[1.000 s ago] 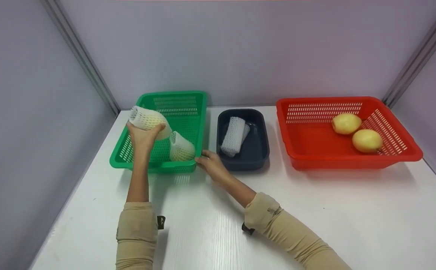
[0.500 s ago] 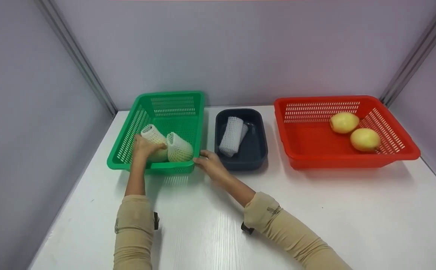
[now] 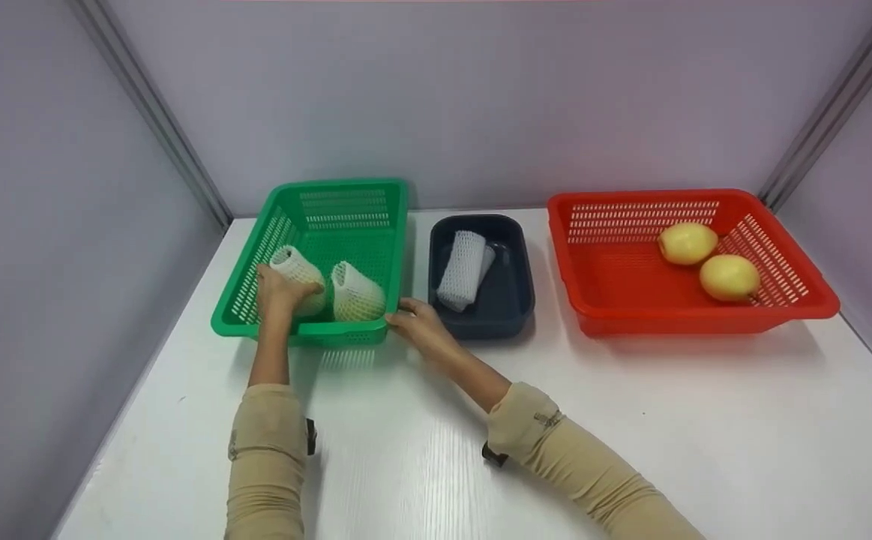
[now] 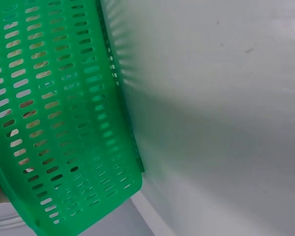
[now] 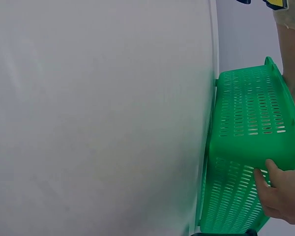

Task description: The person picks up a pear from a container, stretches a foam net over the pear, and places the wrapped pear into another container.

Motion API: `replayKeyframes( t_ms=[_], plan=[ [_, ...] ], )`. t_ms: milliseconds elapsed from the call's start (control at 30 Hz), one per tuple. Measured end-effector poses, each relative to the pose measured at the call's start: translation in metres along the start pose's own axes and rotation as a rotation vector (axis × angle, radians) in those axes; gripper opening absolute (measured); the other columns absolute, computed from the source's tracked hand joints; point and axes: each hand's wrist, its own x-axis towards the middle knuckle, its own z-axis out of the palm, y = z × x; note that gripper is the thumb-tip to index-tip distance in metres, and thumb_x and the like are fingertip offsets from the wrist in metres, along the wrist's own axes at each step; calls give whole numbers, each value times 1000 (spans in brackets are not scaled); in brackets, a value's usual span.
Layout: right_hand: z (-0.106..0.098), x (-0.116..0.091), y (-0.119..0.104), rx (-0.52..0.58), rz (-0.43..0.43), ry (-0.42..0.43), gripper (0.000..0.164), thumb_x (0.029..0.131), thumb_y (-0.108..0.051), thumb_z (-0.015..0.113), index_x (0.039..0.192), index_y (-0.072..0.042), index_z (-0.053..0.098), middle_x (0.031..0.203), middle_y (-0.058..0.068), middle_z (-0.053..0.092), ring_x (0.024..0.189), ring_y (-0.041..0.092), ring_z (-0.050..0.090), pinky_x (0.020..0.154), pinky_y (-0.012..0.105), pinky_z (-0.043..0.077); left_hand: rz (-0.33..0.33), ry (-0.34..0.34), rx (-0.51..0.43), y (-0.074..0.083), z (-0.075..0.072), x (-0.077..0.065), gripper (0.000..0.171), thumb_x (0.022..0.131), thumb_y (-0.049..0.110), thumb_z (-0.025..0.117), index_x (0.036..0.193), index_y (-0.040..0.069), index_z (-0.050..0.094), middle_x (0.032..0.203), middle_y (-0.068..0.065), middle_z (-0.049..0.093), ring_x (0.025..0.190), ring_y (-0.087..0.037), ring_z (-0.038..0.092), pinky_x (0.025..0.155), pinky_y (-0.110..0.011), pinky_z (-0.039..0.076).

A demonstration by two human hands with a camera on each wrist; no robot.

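Observation:
Inside the green basket (image 3: 353, 241), at its near left, my left hand (image 3: 277, 294) grips a yellow pear in a white foam net (image 3: 299, 268), thumb on one side and fingers on the other. A second netted pear (image 3: 359, 294) leans in the near right corner, its net's open end up. My right hand (image 3: 422, 327) holds the basket's near right corner by the rim. In the right wrist view, fingertips (image 5: 270, 164) of this hand press the outer wall. The left wrist view shows mainly the basket's slotted side (image 4: 54, 98), with the netted pear hidden behind it.
A dark blue bin (image 3: 507, 300) beside the green basket holds white foam nets (image 3: 464, 268). At the right stands a red basket (image 3: 615, 277) with two bare yellow pears (image 3: 729, 277). All stand on a white table (image 3: 406, 450), with grey panels behind and at the sides.
My left hand has lowered the netted pear from above the green basket into its near left part, then shifted it slightly left. The right hand has stayed at the basket's corner.

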Motion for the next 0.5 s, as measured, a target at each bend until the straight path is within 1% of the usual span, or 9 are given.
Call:
replayKeyframes(
  t_ms=[33,100,233,300,367,433,467,500],
  plan=[
    [0,0,0,3,-2,0,40,90,2,49,127,17,38,125,28,43,117,36,44,95,35,38,-5,-1,6,0,0,0,98,75,21,74,138,-8,5,133,-30,31,122,-40,35,100,-45,29],
    [-1,0,0,6,-6,0,40,90,2,48,127,17,39,125,28,43,116,36,45,94,34,39,-17,-37,18,1,0,1,98,75,20,74,138,-8,4,134,-31,29,122,-40,33,100,-46,29],
    [-1,0,0,17,-7,1,40,91,2,48,127,17,38,125,29,43,117,36,44,94,34,39,-36,-166,51,2,-1,1,101,78,18,72,138,-10,-5,136,-34,24,125,-42,28,102,-47,25],
    [-1,0,0,22,-7,-1,41,90,2,48,127,17,38,126,30,42,118,37,43,95,36,38,-42,-226,73,2,-2,1,105,80,18,70,137,-11,-12,139,-35,17,128,-43,23,103,-48,21],
    [-1,0,1,22,-8,-3,41,90,2,49,126,18,37,126,30,41,118,38,42,97,38,36,-34,-271,112,1,-2,2,109,80,21,70,135,-12,-18,140,-36,11,129,-44,19,104,-49,20],
    [-1,0,1,22,-3,-2,42,90,3,49,127,18,37,126,30,41,118,38,42,97,38,35,-22,-313,142,-3,-1,7,115,78,27,71,134,-12,-22,141,-37,5,130,-45,14,104,-50,19],
    [-1,0,1,18,3,-2,42,90,2,49,127,18,37,126,30,41,119,37,42,98,38,35,-19,-333,155,-7,1,13,118,78,29,71,133,-11,-25,142,-37,2,130,-45,13,104,-50,18],
    [-1,0,1,14,8,-1,42,91,1,49,128,17,37,127,29,41,119,37,42,98,38,35,12,-339,172,-17,5,24,123,76,37,72,132,-12,-26,140,-39,3,128,-48,14,102,-50,23]
  ],
)
